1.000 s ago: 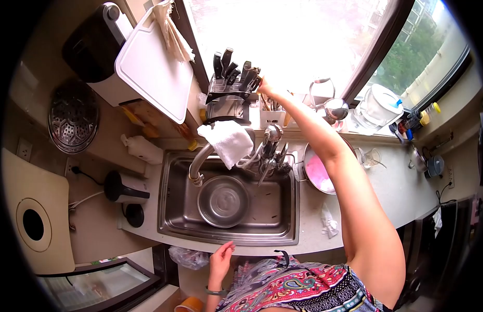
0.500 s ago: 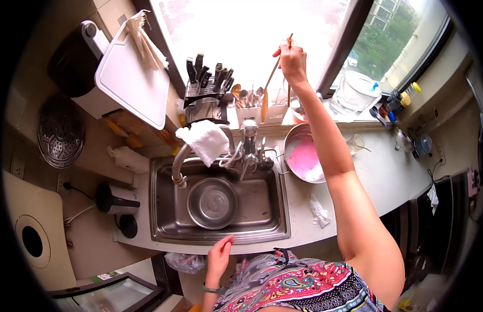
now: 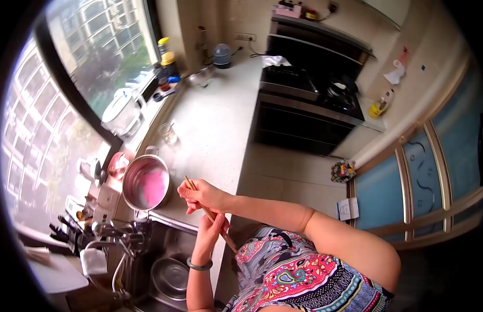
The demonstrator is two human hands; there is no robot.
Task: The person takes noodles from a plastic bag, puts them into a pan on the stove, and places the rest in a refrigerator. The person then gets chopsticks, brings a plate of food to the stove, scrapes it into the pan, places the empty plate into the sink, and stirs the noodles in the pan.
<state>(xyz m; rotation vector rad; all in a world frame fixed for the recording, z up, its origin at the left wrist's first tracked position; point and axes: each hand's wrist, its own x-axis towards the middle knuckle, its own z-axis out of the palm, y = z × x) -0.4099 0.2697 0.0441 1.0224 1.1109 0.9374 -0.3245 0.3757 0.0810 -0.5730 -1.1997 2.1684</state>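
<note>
The right hand and left hand together grip a slender wooden utensil, taken up but outside the round metal pot with pink contents on the white bench.

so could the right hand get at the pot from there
Probably yes: the pot is close to the right hand, and nothing seems to stand between them, though that hand holds wooden sticks.

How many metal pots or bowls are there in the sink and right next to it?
2: a pot with pink contents on the counter, and a bowl in the sink. More may be hidden; the sink isn't fully visible.
</note>
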